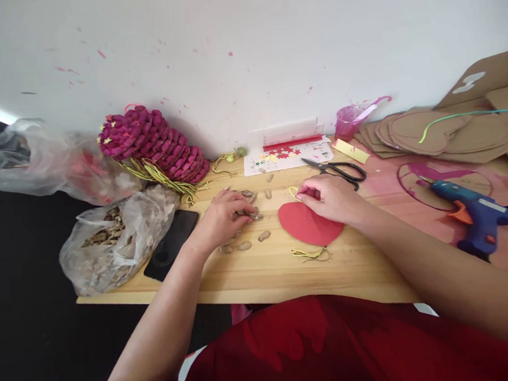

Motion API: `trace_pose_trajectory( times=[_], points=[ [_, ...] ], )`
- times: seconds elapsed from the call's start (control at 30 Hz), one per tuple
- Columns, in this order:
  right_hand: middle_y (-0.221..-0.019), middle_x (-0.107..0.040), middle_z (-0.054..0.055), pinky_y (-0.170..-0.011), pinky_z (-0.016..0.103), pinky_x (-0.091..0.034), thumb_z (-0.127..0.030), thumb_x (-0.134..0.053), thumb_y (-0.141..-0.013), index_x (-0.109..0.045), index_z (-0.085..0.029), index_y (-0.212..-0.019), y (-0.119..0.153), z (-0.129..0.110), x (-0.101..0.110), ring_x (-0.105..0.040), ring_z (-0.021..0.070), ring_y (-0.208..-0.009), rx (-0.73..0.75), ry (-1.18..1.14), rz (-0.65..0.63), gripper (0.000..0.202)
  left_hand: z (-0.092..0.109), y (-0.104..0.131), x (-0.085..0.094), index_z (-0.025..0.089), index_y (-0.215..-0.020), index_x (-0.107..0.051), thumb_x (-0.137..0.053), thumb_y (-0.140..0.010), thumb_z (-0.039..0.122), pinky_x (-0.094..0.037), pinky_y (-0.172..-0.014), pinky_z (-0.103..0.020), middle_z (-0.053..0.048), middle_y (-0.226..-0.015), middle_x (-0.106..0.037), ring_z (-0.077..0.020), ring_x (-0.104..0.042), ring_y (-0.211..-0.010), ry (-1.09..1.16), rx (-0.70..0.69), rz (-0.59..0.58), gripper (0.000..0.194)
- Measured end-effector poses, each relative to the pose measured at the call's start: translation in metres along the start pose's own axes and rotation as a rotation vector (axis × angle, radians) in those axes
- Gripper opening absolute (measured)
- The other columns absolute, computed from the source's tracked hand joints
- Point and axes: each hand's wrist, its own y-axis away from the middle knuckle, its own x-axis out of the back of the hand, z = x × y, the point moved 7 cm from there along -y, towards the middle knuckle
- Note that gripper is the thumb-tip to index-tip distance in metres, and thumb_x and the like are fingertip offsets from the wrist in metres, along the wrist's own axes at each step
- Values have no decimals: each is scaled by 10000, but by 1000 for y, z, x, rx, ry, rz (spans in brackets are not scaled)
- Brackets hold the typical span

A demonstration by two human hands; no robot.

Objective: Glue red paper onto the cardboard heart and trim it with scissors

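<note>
My left hand (227, 217) is over a small heap of peanut shells, thumb and fingers closed on a peanut shell (258, 217) at their tips. More peanut shells (244, 246) lie loose around it. A flat red heart-like or rounded piece (311, 224) lies on the table, with a yellow cord loop (293, 192) at its top and a yellow-and-dark tassel (308, 254) at its lower edge. My right hand (330, 198) rests over the piece's upper right, fingers pinched at the yellow loop.
Black scissors (337, 167) and a paper with small stars (289, 159) lie behind. A blue glue gun (473, 210) and cardboard cutouts (441, 134) are at right. At left are a dark phone (171, 245), a bag of shells (118, 240) and finished magenta pieces (159, 142).
</note>
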Motion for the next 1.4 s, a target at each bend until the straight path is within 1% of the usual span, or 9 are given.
trace_pose_trajectory(
  times=[0.13, 0.4, 0.53, 0.63, 0.77, 0.93, 1.03, 1.23, 1.4],
  points=[
    [-737, -721, 46, -628, 305, -387, -267, -647, -861, -713, -187, -821, 0, 0, 0, -617, 185, -683, 0, -2, 6, 110, -7, 1, -3, 207, -908, -759, -735, -825, 157, -489, -891, -397, -72, -963, -695, -235, -610, -961, -40, 21, 77, 101],
    [-731, -717, 43, -619, 301, -385, -270, -650, -858, -710, -186, -805, 1, 0, 1, -612, 182, -675, 9, -15, 21, 116, -19, 0, 10, 190, -893, -763, -735, -826, 232, -500, -823, -359, -53, -867, -744, -218, -642, -841, 63, 263, 131, 84],
    [-740, -720, 46, -626, 303, -386, -276, -650, -862, -714, -188, -815, 1, -1, 1, -614, 184, -682, 18, -12, 17, 118, -14, -8, 7, 208, -1016, -776, -702, -855, 256, -511, -802, -338, -59, -980, -767, -210, -667, -850, 150, 349, 70, 183],
    [-738, -721, 44, -626, 302, -385, -273, -650, -862, -716, -189, -817, 0, 0, 1, -612, 182, -676, 7, -13, 3, 115, -8, -14, 7, 212, -976, -787, -678, -855, 200, -498, -863, -350, -55, -967, -776, -228, -674, -921, 87, 356, 34, 163],
    [-729, -719, 43, -623, 303, -380, -276, -655, -861, -718, -188, -820, 0, -1, 1, -610, 182, -671, 7, -5, 1, 116, -1, -15, -1, 219, -946, -777, -672, -859, 232, -503, -765, -312, -29, -925, -779, -192, -681, -802, 207, 413, -29, 137],
    [-728, -716, 48, -637, 307, -381, -286, -653, -865, -712, -189, -807, 0, -1, 1, -615, 185, -682, 14, 1, 1, 127, 17, -15, -23, 224, -878, -760, -678, -831, 151, -480, -846, -327, -5, -858, -763, -190, -662, -848, 167, 319, -141, 119],
    [-734, -717, 49, -636, 308, -385, -285, -653, -865, -707, -190, -804, 0, -1, 1, -618, 188, -687, 11, 3, 2, 125, 19, -16, -26, 219, -847, -755, -693, -826, 141, -477, -880, -343, -18, -868, -744, -200, -654, -896, 158, 269, -91, 102],
    [-747, -724, 50, -630, 307, -382, -280, -656, -864, -704, -195, -805, 0, -1, 1, -617, 191, -695, 5, 7, -4, 114, 19, -19, -12, 214, -879, -743, -649, -886, 175, -484, -853, -370, -42, -879, -722, -210, -634, -873, 67, 171, 106, 102],
    [-741, -722, 49, -632, 309, -378, -278, -654, -862, -708, -197, -810, 0, -1, 1, -618, 193, -697, 3, 2, -8, 110, 23, -25, -18, 196, -959, -741, -614, -881, 90, -471, -906, -389, -70, -1003, -737, -229, -629, -957, -6, 16, 40, 183]
  ],
)
